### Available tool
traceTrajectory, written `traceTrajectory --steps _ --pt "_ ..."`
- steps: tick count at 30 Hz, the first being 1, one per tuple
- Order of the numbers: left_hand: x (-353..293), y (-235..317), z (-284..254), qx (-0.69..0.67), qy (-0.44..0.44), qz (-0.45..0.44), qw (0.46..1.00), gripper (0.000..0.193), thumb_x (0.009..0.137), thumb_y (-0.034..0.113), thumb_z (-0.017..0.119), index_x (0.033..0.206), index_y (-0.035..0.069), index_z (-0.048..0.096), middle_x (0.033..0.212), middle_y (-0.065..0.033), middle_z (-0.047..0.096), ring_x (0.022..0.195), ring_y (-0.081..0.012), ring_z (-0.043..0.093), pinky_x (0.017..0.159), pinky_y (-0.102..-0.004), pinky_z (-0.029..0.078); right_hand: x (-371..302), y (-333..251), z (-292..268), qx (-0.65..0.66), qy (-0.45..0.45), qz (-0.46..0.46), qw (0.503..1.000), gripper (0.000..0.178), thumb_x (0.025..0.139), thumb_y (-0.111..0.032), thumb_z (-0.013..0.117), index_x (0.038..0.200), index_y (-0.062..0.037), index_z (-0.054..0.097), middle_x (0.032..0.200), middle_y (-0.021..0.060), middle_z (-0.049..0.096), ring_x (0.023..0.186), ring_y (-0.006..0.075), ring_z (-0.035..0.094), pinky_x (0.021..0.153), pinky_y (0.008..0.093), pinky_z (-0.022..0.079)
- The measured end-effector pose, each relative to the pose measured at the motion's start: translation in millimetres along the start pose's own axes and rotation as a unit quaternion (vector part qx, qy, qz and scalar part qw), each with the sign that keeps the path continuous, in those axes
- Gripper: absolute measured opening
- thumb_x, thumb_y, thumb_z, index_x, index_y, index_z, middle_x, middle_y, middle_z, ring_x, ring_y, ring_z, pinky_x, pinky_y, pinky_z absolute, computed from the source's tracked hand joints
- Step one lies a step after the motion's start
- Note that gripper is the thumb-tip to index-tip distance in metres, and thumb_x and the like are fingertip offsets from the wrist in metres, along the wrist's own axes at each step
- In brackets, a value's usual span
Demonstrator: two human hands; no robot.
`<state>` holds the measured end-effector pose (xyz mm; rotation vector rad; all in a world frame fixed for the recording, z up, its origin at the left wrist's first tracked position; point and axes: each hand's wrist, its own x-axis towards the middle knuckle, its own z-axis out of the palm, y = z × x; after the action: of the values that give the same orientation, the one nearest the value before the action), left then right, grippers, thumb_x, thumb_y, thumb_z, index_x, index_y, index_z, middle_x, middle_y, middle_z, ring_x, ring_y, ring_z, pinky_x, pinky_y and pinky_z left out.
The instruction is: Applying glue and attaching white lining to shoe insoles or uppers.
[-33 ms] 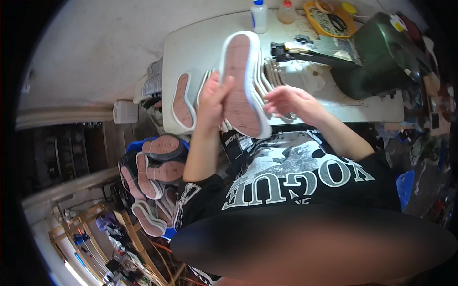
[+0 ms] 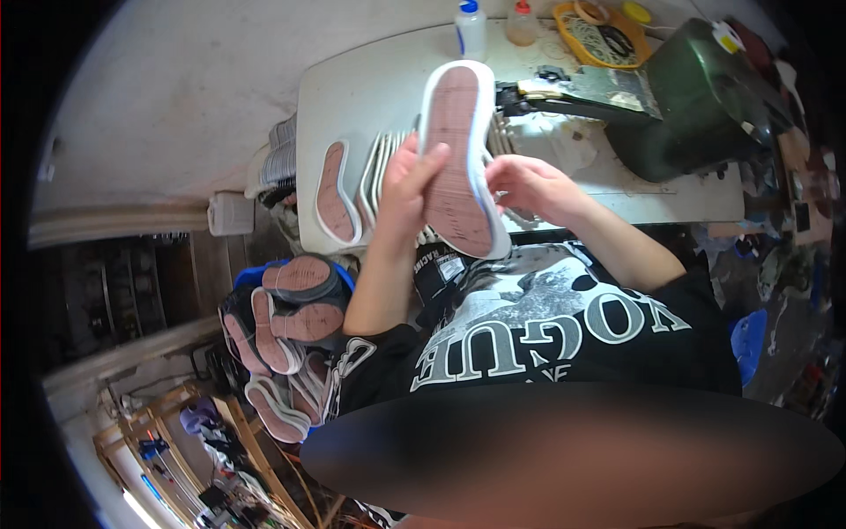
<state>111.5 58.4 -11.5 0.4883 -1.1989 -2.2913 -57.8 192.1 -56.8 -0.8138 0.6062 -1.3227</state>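
Note:
A shoe sole (image 2: 454,167) with a pinkish-brown underside and a white rim stands nearly upright in front of me. My left hand (image 2: 410,181) is closed around its left edge, thumb across the pinkish face. At the right edge, the bent fingers of my right hand (image 2: 533,189) meet the white rim; some fingertips are hidden behind it. A row of white-edged soles (image 2: 379,167) stands on the table behind my left hand, partly covered by the held one. Farther left lies a single sole (image 2: 335,194), pinkish face up.
The white table (image 2: 617,194) carries a dark clamp-like device (image 2: 564,93), a dark green container (image 2: 687,106), a yellow basket (image 2: 608,48) of cords, a white bottle (image 2: 471,31) and a red-capped bottle (image 2: 522,25). A blue bin (image 2: 344,275) heaped with soles sits at lower left.
The held sole has shifted slightly to the right along with my left hand. My right hand's fingers have closed in against its right edge.

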Motion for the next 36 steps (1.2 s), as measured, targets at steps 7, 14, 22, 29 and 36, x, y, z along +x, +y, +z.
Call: traceTrajectory --steps 7,14,22,29,36 --pt "28.7 -38.4 29.6 -0.006 -0.045 -0.044 0.998 0.029 0.088 0.011 0.063 0.112 -0.002 0.055 0.098 -0.0105 0.066 0.083 -0.0129 0.064 0.077 -0.0254 0.052 11.7 -9.3 -8.5 0.057 0.114 -0.049 0.991 0.066 0.083 -0.05 0.065 0.119 0.0035 0.052 0.106 0.0113 0.061 0.1 0.0185 0.059 0.085 0.0324 0.051" --pt "46.1 -52.3 25.6 0.136 0.038 0.126 0.982 0.02 0.088 0.007 0.064 0.105 0.0 0.059 0.097 -0.0069 0.066 0.083 -0.0093 0.062 0.074 -0.0236 0.05 22.4 -64.2 -30.2 -0.252 0.073 0.128 0.956 0.037 0.087 -0.037 0.067 0.078 -0.0005 0.066 0.069 0.0025 0.062 0.06 0.0095 0.061 0.058 0.0234 0.052" --pt "80.7 -31.8 34.1 0.179 0.024 0.065 0.981 0.028 0.083 0.007 0.069 0.106 -0.003 0.057 0.097 -0.0086 0.066 0.087 -0.0126 0.063 0.077 -0.0274 0.051 21.2 -75.3 -31.5 -0.274 0.099 0.13 0.948 0.033 0.087 -0.033 0.067 0.084 -0.0001 0.068 0.072 0.0 0.063 0.067 0.0066 0.059 0.065 0.0211 0.05" --pt "136.2 -29.8 27.9 0.147 0.069 0.026 0.986 0.03 0.078 0.01 0.073 0.101 -0.003 0.061 0.098 -0.0091 0.064 0.087 -0.0171 0.063 0.078 -0.0293 0.051 -6.6 -40.7 -26.2 -0.132 0.167 0.028 0.977 0.035 0.093 -0.027 0.06 0.114 0.001 0.062 0.102 0.0035 0.066 0.094 0.0086 0.057 0.086 0.0274 0.046" --pt "169.8 -64.3 23.7 0.351 0.075 0.078 0.93 0.042 0.072 0.032 0.077 0.095 -0.002 0.067 0.107 -0.0117 0.05 0.109 -0.0264 0.043 0.096 -0.0357 0.036 -18.5 -39.9 -34.9 -0.079 0.256 0.025 0.963 0.031 0.092 -0.024 0.061 0.111 0.0009 0.063 0.1 0.0036 0.066 0.091 0.0082 0.057 0.083 0.0259 0.046"
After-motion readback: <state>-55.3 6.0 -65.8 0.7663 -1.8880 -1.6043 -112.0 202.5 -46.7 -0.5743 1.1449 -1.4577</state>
